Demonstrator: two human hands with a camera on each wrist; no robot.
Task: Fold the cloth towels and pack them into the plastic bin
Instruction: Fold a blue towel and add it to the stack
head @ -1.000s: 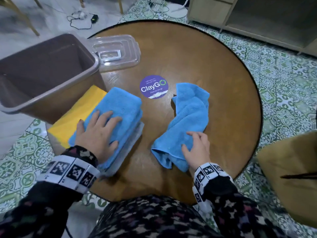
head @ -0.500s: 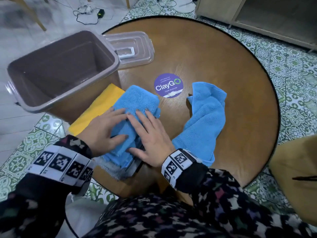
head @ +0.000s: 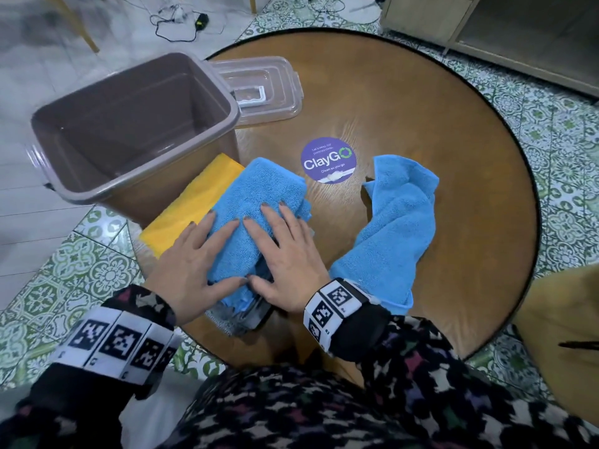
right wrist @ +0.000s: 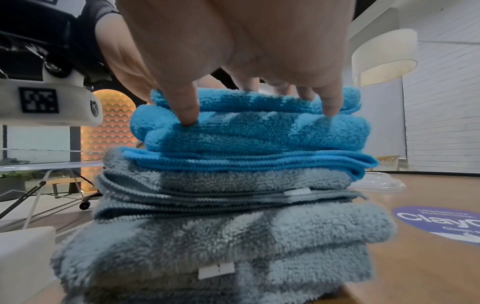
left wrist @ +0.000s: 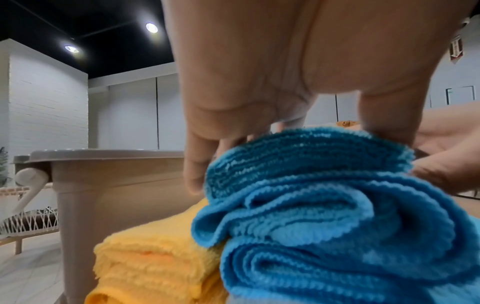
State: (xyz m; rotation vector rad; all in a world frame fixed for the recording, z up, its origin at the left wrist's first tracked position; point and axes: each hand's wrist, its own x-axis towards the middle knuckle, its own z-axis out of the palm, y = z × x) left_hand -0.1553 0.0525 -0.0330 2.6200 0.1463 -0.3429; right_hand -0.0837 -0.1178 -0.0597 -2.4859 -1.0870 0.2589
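Observation:
A folded blue towel (head: 272, 196) tops a stack of folded grey towels (right wrist: 233, 236) at the table's near left edge. A folded yellow towel (head: 194, 202) lies against the stack's left side. My left hand (head: 197, 254) and right hand (head: 285, 251) both lie flat on the blue towel, fingers spread, thumbs at its near end. In the right wrist view my fingertips (right wrist: 187, 115) dent the blue pile. A second blue towel (head: 398, 222) lies crumpled and unfolded to the right. The brown plastic bin (head: 129, 124) stands empty at the far left, just behind the yellow towel.
The bin's clear lid (head: 259, 89) lies on the round wooden table (head: 421, 108) behind the bin. A purple ClayGO sticker (head: 328, 163) marks the table's middle. A yellow seat (head: 567, 335) sits at the right; cables lie on the tiled floor beyond.
My right hand let go of the crumpled blue towel and crossed left onto the folded stack. The left hand stayed on the stack, and both now press on the folded blue towel.

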